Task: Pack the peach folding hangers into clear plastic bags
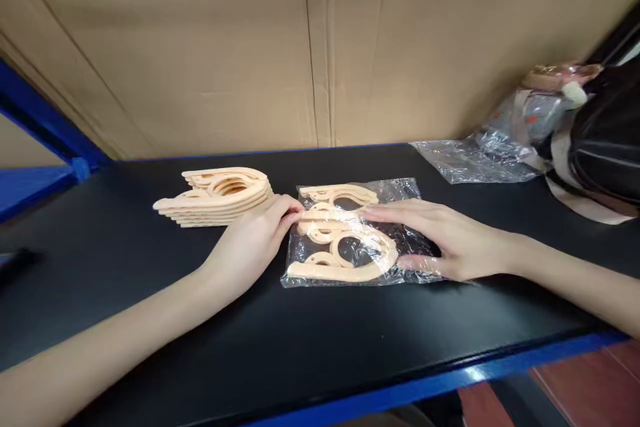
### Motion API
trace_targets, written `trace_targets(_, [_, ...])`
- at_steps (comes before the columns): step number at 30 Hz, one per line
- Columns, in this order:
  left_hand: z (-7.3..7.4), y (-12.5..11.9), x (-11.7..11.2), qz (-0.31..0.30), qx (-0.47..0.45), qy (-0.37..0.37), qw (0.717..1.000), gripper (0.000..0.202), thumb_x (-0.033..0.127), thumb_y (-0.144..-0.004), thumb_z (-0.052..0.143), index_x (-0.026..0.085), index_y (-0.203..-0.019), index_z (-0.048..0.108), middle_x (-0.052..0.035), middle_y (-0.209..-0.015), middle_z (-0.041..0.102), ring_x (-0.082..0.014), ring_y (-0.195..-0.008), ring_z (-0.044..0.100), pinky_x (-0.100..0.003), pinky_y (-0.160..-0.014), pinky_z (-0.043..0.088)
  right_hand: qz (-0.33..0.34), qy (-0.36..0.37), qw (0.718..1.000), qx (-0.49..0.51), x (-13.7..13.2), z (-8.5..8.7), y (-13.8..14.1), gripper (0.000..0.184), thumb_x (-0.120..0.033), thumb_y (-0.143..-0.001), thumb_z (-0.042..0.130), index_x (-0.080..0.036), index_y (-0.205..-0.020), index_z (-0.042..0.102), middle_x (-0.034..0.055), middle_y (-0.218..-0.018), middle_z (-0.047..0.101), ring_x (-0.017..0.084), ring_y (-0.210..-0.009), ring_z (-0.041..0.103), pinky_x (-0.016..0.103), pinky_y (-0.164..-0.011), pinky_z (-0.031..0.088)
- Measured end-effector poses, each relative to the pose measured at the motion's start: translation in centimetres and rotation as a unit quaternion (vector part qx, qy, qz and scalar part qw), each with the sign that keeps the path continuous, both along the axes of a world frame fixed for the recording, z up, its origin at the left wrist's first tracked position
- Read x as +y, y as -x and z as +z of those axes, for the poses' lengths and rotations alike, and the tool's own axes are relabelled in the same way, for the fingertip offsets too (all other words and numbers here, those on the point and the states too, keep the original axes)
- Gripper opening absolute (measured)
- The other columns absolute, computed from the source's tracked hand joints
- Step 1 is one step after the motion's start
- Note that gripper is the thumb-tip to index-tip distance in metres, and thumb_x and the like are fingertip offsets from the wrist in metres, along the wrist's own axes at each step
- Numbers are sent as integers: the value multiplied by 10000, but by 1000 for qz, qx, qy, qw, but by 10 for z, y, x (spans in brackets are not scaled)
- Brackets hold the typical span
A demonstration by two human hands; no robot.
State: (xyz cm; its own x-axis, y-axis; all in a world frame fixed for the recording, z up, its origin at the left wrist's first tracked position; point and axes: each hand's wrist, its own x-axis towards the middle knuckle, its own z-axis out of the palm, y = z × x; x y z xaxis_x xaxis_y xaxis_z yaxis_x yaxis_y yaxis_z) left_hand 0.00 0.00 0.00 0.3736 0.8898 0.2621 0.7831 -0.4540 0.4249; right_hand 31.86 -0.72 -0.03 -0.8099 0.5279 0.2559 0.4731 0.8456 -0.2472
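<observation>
A clear plastic bag (pixel 407 240) lies on the black tabletop (pixel 300 347), with peach-coloured plastic hanger pieces (pixel 340 243) inside it. My left hand (pixel 255 237) rests at the bag's left edge, fingertips curled and touching the pieces at the opening. My right hand (pixel 450 240) lies flat on the right part of the bag, fingers stretched out and pressing it down. A stack of the same peach pieces (pixel 217 197) sits just left of my left hand, untouched.
Corrugated cardboard (pixel 320 47) forms the wall behind the table. A pile of clear plastic bags (pixel 480 157) and a dark bag (pixel 605 140) lie at the back right. Blue metal frame (pixel 45 120) runs along the left, and a blue edge (pixel 450 380) borders the table front.
</observation>
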Motion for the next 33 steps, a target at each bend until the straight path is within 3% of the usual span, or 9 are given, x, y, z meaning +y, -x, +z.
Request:
trace_targets(5, [-4, 1, -1, 16, -8, -6, 1000, 247, 425, -1001, 409, 247, -1064, 567, -11, -953, 693, -226, -836, 669, -318, -687, 475, -8, -12, 999, 31, -1, -2, -1, 639, -402, -942, 640, -249, -1519, 413, 104, -1495, 585, 280, -1310, 597, 479, -1056, 514])
trace_targets(10, [3, -1, -5, 27, 0, 5, 1000, 261, 455, -983, 422, 236, -870, 511, 35, -676, 587, -173, -573, 560, -285, -565, 411, -18, -18, 997, 68, -2, -3, 0, 617, -435, -927, 673, -264, -1472, 440, 84, -1253, 724, 261, -1124, 687, 446, -937, 576])
trace_targets(14, [5, 4, -8, 0, 41, 0, 999, 348, 408, -980, 344, 228, -697, 435, 33, -599, 528, -162, -543, 523, -282, -531, 360, -12, -12, 997, 77, -3, -3, 1, 626, -410, -936, 673, -292, -1496, 421, 62, -1141, 737, 230, -1037, 701, 403, -885, 585])
trace_targets(21, [2, 14, -16, -38, 69, -21, 997, 339, 351, -985, 353, 229, -690, 467, 64, -540, 491, -133, -467, 466, -261, -474, 303, -6, -14, 996, 82, 0, -5, -1, 573, -429, -953, 650, -256, -1470, 477, 45, -1025, 722, 197, -924, 694, 355, -815, 583])
trace_targets(24, [15, 15, -23, -63, 86, -75, 991, 332, 304, -1006, 368, 223, -716, 508, 58, -584, 525, -128, -507, 492, -265, -517, 322, 2, -15, 996, 84, 1, -7, -1, 548, -414, -957, 645, -238, -1454, 494, 43, -1033, 720, 187, -929, 688, 340, -818, 578])
trace_targets(29, [46, 27, -24, -115, 108, -242, 957, 203, 249, -1028, 443, 225, -885, 585, 51, -784, 633, -98, -647, 565, -225, -635, 385, -18, -3, 998, 66, 1, -4, -2, 596, -464, -944, 644, -265, -1478, 470, 37, -1049, 715, 200, -935, 686, 359, -826, 576])
trace_targets(33, [64, 43, -10, -84, 87, -276, 953, 195, 307, -1006, 484, 211, -891, 609, 45, -781, 603, -82, -615, 511, -196, -605, 380, -63, 18, 998, 26, 1, 3, -10, 676, -482, -940, 644, -303, -1540, 389, 37, -1113, 705, 221, -997, 680, 380, -856, 568])
